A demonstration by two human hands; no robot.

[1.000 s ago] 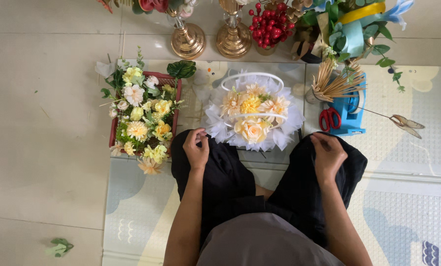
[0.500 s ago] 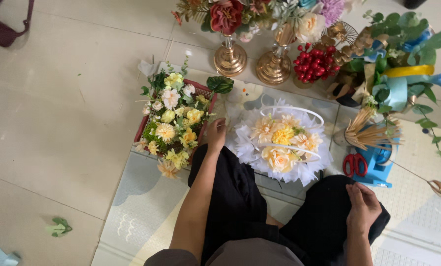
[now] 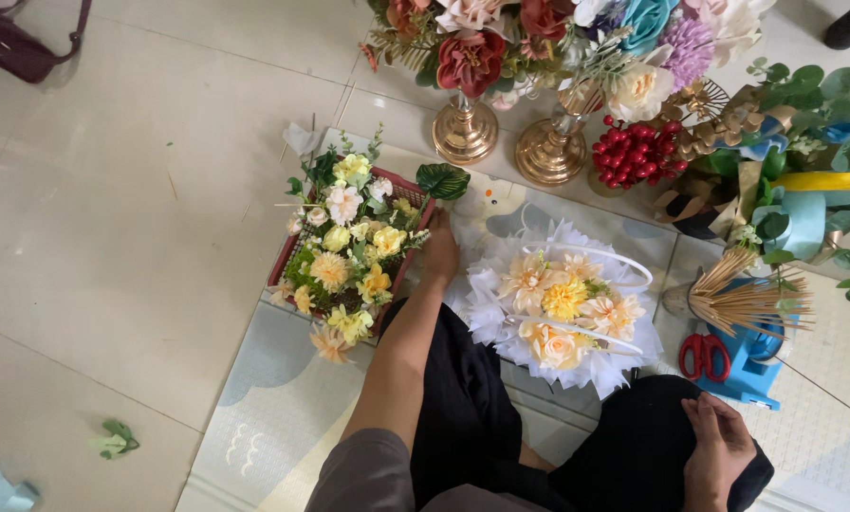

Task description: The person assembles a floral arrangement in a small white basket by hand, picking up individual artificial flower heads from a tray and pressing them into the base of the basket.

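My left hand (image 3: 439, 254) reaches forward to the right edge of a red tray (image 3: 408, 192) filled with loose yellow, cream and white artificial flowers (image 3: 347, 251). Whether the fingers hold anything there I cannot tell. Just right of that hand stands a white frilled flower basket (image 3: 563, 313) with a white handle, packed with peach and yellow blooms. My right hand (image 3: 719, 446) rests flat on my right knee, over black trousers, holding nothing.
Two gold vases (image 3: 465, 128) with large bouquets stand behind the basket, with red berries (image 3: 634, 152) beside them. Red scissors (image 3: 705, 356) and a bundle of wooden sticks (image 3: 743, 299) lie on a blue holder at right. A leaf (image 3: 114, 441) lies on the tile floor.
My left hand left my knee and stretched forward to the tray of loose flowers. The right hand stayed on my knee. The view swung to the left.
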